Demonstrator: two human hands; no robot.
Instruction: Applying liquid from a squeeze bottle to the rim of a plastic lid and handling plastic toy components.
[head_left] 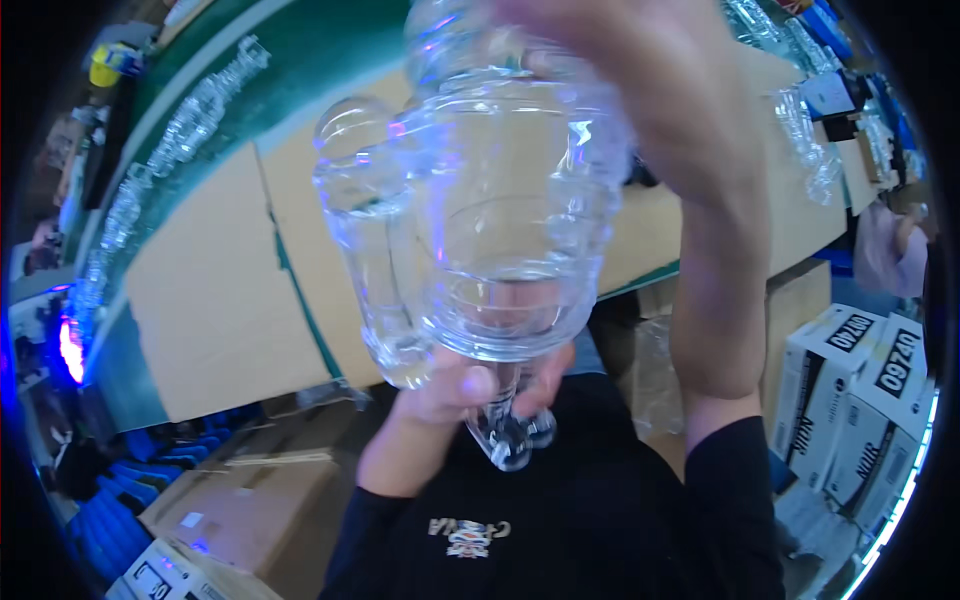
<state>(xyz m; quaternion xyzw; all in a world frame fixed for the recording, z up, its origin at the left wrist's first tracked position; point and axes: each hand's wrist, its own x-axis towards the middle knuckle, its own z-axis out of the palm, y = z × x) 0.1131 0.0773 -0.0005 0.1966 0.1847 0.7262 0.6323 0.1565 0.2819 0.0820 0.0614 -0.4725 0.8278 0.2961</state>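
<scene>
A large clear glass vessel (500,230) fills the middle of the view, held up close to the camera. It has a rounded body, a lobed handle-like part (365,240) on its left and a small knobbed stem (508,440) at the bottom. My left hand (455,388) grips it from below, fingers around the stem where it meets the body. My right hand (650,90) holds the upper end, its forearm running down the right side. Both sleeves are black.
Below lies a long table covered in brown cardboard (220,300) with green edging. Rows of clear glass pieces (180,140) line its left side, more (810,140) at upper right. White printed boxes (860,390) stand at right, brown cartons (240,510) and blue crates (150,475) at lower left. A person in pink (895,245) is at the right edge.
</scene>
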